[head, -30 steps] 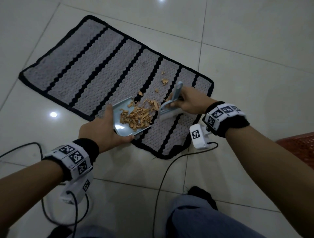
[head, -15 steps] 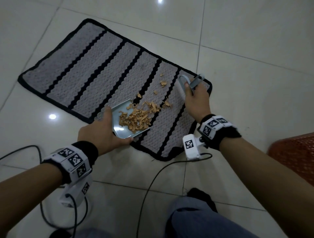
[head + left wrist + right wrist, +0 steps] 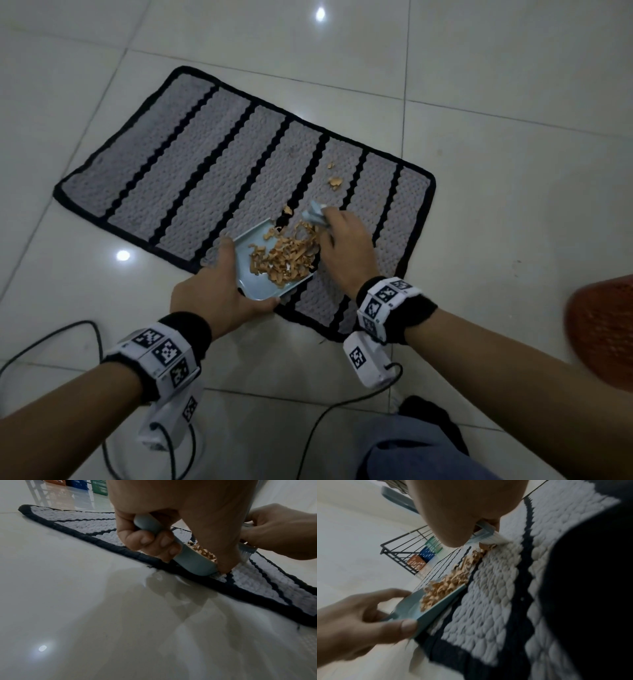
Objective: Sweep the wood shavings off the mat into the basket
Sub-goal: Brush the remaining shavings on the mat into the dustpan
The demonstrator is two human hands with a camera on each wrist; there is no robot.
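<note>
A grey mat (image 3: 191, 178) with black stripes lies on the tiled floor. My left hand (image 3: 219, 294) grips the handle of a pale blue dustpan (image 3: 255, 284), whose front edge rests on the mat's near side. A heap of wood shavings (image 3: 284, 255) fills the pan. My right hand (image 3: 346, 246) grips a small pale blue brush (image 3: 313, 214), bristles (image 3: 496, 539) down on the mat at the pan's mouth. A few loose shavings (image 3: 335, 181) lie farther up the mat. The red basket (image 3: 603, 329) stands at the right edge of the head view.
Black cables (image 3: 85, 329) trail over the floor near my wrists. My knee in blue trousers (image 3: 411, 452) is at the bottom. A black wire rack (image 3: 402, 553) with coloured baskets (image 3: 99, 486) stands far behind the mat.
My right hand has drawn the brush back from the mat's far right toward the pan mouth, pushing shavings in. The left hand keeps the pan where it was.
</note>
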